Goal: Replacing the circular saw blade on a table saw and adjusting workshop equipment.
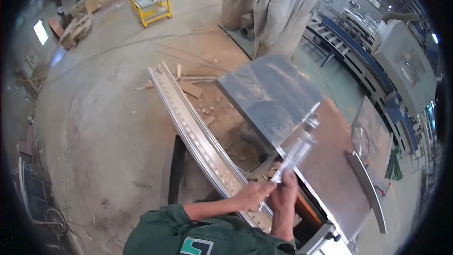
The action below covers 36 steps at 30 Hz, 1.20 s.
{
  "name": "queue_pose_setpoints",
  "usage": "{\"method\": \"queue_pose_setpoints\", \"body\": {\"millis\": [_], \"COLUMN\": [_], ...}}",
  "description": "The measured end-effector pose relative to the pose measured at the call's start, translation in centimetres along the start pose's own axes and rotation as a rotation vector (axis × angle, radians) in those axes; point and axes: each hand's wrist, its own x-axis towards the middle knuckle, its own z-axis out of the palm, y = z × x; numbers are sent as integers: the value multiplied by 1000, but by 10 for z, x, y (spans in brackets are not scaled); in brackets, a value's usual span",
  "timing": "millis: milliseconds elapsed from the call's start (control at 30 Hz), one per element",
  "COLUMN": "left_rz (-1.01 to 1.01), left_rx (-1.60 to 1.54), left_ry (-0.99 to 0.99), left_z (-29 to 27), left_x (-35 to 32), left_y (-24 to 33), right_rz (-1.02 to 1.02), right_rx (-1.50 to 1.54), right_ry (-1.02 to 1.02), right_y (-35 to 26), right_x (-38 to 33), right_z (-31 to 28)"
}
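Note:
My left hand [255, 195] and my right hand [286, 192] are close together over the near edge of the machine table. The right hand's fingers are closed round the lower end of a long, shiny, silvery piece [295, 155], blurred and partly see-through; its kind cannot be made out. It slants up and away to the right, over the table. Closed as well, the left hand meets the right at this lower end. A small bright tip [261, 206] shows below the left fingers, and what they grip is mostly hidden.
A long metal-edged rail [188, 125] runs along the left of the grey table [264, 97]. Wood scraps [210, 106] and sawdust lie between them. A brown panel [337, 160] adjoins on the right, with a curved bar [368, 191] beyond. Farther off stand a yellow cart [155, 19] and large machinery [354, 49].

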Motion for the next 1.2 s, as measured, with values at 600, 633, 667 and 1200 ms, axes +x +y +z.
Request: {"method": "queue_pose_setpoints", "body": {"millis": [600, 633, 667, 1200], "left_rz": [-144, -253, -196, -263], "left_rx": [1216, 1242, 1410, 1218], "left_ry": [763, 784, 760, 888], "left_z": [-239, -230, -224, -242], "left_x": [93, 108, 119, 113], "left_y": [-247, -261, -271, -259], "right_rz": [543, 583, 619, 1064], "right_rx": [-1043, -1089, -1143, -1415], "right_ry": [-156, -218, -278, -631], "right_y": [162, 180, 193, 381], "right_x": [221, 236, 254, 285], "right_z": [-96, -105, -114, -129]}}
